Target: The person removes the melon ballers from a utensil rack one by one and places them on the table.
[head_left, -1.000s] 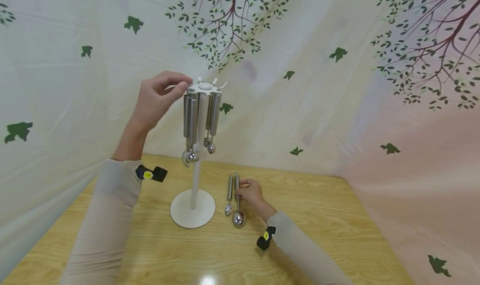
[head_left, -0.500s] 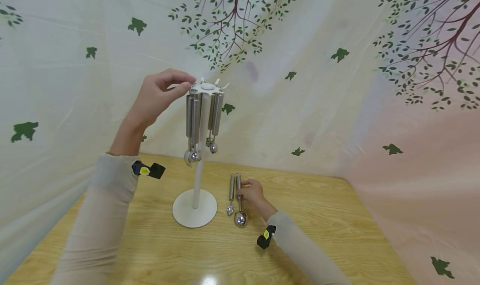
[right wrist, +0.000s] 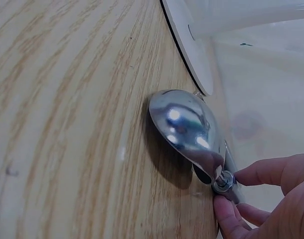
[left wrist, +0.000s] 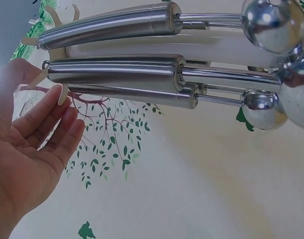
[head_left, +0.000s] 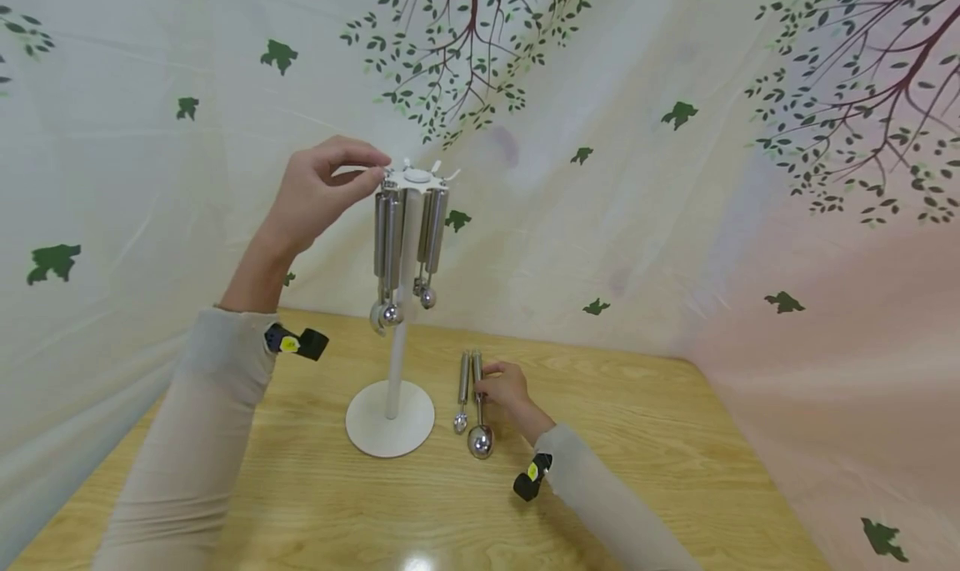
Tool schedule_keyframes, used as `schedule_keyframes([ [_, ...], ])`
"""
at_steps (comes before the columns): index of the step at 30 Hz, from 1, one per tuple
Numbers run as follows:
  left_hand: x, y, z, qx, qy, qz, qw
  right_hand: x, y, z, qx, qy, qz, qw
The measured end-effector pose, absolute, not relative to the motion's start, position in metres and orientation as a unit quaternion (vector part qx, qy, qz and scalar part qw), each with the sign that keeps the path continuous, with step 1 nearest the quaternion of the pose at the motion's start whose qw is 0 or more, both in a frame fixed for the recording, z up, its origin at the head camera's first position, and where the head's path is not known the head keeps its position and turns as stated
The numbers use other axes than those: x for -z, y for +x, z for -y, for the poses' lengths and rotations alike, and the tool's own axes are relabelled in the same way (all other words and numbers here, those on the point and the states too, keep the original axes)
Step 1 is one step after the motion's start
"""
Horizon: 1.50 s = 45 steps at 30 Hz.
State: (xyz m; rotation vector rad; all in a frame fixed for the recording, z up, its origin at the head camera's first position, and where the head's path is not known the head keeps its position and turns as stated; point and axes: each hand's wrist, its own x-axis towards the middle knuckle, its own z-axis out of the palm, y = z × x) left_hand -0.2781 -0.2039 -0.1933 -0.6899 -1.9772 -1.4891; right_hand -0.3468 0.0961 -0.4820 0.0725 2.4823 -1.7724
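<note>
- The spoon [head_left: 481, 442] lies on the counter [head_left: 315, 471] at about 3 o'clock from the base of the stand [head_left: 397, 354], its handle pointing to 12 o'clock and its bowl to 6.
- The right hand [head_left: 506, 385] reaches in from the spoon's 4 o'clock side, its fingers pinching the handle; the right wrist view shows that grip close to where the handle meets the neck.
- That hold looks sound; with the bowl hanging out past the fingers, a firm pinch should stop it from swinging or rolling as it comes off the wood.
- The small tool [head_left: 461, 421] lies just beside the spoon at 9 o'clock; I cannot tell whether their handles touch. Lifting straight up, or slightly towards 3 o'clock, would best avoid dragging it.
- The left hand [head_left: 322, 187] is at the stand's top, at 10 o'clock, thumb and fingers pinching around one of its hooks [head_left: 436, 167].
- A light hold there should steady the stand; pulling could tilt it or set the hanging tools [head_left: 393, 246] knocking together, as they hang close to one another.
</note>
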Motion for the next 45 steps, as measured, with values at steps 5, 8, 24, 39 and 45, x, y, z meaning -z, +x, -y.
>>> schedule_keyframes([
  [5, 0.194, -0.279, 0.204, 0.546, -0.255, 0.745, 0.286, 0.495, -0.359, -0.101, 0.591, -0.001, -0.806, 0.043],
  [8, 0.194, -0.279, 0.205, 0.542, -0.256, 0.749, 0.283, 0.48, -0.347, -0.098, 0.587, 0.015, -0.808, 0.047],
  [24, 0.197, -0.279, 0.205, 0.55, -0.255, 0.745, 0.278, 0.436, -0.332, -0.089, 0.569, -0.053, -0.82, -0.02],
  [39, 0.201, -0.281, 0.203, 0.562, -0.261, 0.733, 0.282, 0.328, -0.303, -0.065, 0.627, -0.253, -0.729, -0.103],
  [45, 0.202, -0.283, 0.204, 0.567, -0.264, 0.725, 0.289, 0.292, -0.292, -0.06, 0.643, -0.299, -0.697, -0.108],
])
